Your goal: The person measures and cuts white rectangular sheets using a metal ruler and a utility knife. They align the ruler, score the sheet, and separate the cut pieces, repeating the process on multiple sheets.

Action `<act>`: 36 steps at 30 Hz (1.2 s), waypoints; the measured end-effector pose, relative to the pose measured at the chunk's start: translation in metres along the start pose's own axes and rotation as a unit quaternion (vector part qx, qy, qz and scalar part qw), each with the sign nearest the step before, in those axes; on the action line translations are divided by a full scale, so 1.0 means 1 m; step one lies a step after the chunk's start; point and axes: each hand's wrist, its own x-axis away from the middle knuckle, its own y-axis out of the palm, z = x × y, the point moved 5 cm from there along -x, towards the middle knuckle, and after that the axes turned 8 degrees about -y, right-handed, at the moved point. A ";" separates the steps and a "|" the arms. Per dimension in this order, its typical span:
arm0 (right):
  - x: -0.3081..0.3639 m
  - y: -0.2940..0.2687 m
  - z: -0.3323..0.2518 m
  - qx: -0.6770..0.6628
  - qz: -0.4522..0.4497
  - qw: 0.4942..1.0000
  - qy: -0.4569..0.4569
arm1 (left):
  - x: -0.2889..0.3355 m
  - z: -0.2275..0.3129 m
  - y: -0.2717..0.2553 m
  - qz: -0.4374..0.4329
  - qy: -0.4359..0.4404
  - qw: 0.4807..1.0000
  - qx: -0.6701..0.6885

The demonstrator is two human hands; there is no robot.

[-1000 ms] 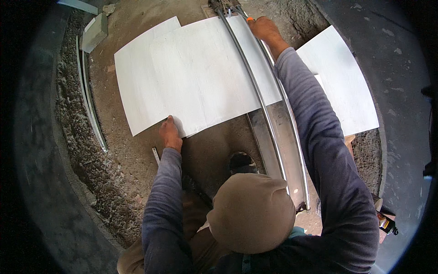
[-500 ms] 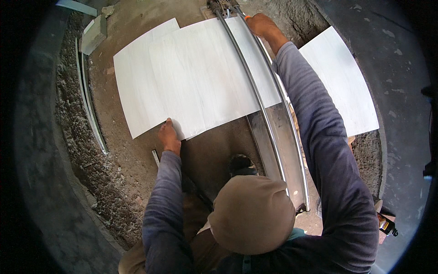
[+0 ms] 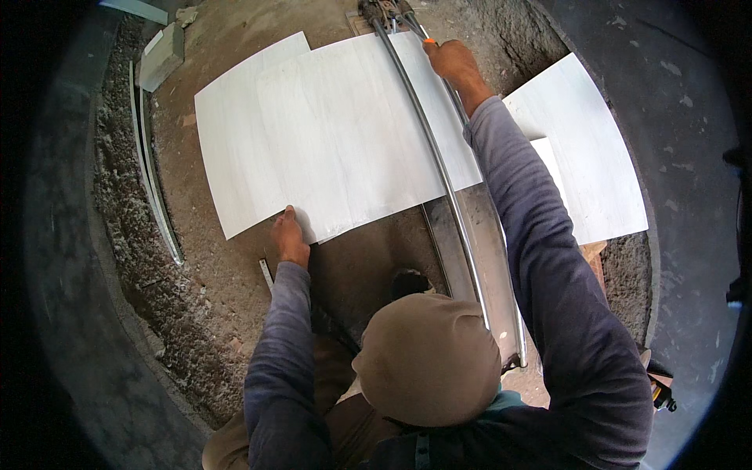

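A large white tile (image 3: pixel 337 133) lies across a manual tile cutter (image 3: pixel 468 266), under its two long metal rails. The tile's outline is stepped at its far and near edges; I cannot tell whether a second tile lies beneath. My left hand (image 3: pixel 291 239) is closed on the near edge, thumb on top and fingers hidden below. Toward the far end of the rails, my right hand (image 3: pixel 458 69) grips the cutter's handle (image 3: pixel 429 41), which shows an orange part. My right forearm covers part of the right-hand rail and the tile's right side.
Another white tile (image 3: pixel 599 149) rests on the right, with a narrower white piece (image 3: pixel 551 160) against it. On the left are a pale block (image 3: pixel 161 59) and long metal strips (image 3: pixel 146 164). A dark bottle-like object (image 3: pixel 663 394) lies at lower right. Rough rubble borders both sides.
My right hand has moved a little nearer to me along the rails with the handle. The right-hand tile has shifted slightly, and a narrower white piece now shows there. My left hand stays put.
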 end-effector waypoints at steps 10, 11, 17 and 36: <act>0.015 0.012 0.010 0.004 0.031 0.999 -0.035 | 0.003 0.000 0.000 0.036 -0.010 0.999 0.021; 0.017 0.015 0.011 0.007 0.028 0.999 -0.044 | 0.003 0.000 0.000 0.027 -0.006 0.999 0.022; 0.011 0.015 0.017 -0.002 0.063 0.998 -0.032 | 0.005 0.004 0.003 -0.007 0.005 1.000 0.014; -0.005 -0.023 -0.017 0.045 -0.097 0.993 -0.053 | -0.002 -0.007 -0.002 0.015 -0.007 0.999 0.045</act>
